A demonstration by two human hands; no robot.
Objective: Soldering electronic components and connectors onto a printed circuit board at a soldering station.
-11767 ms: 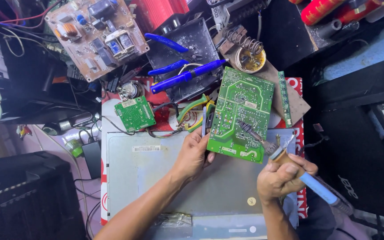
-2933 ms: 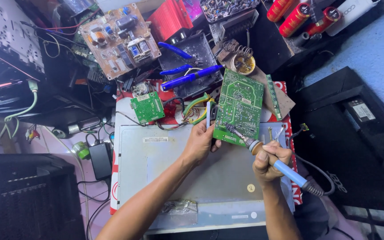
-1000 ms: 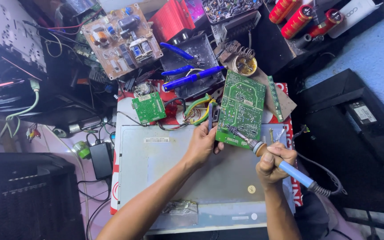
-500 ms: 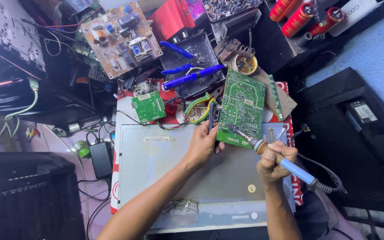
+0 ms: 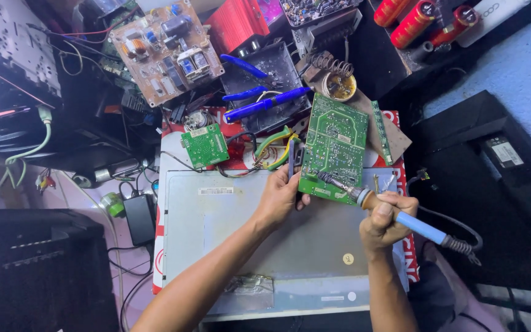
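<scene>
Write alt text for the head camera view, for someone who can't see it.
A person's right hand holds a blue-handled soldering iron tip-down on a green circuit board, steadied at its edge by the left hand, atop a grey metal panel amid cluttered electronics.

Single head-worn view, looking steeply down, almost plan-like, onto a grey metal panel [image 5: 228, 246] lying flat. The wearer sits at the panel's near edge; both forearms enter from the bottom of frame, left hand [image 5: 281, 197] and right hand [image 5: 385, 218] meeting at the far right corner, where a green circuit board [image 5: 334, 147] overhangs the far edge. Range is arm's length: the panel fills the centre, cluttered boards and tools lie beyond its far edge, floor shows on both sides. No second view shares the scene.
</scene>
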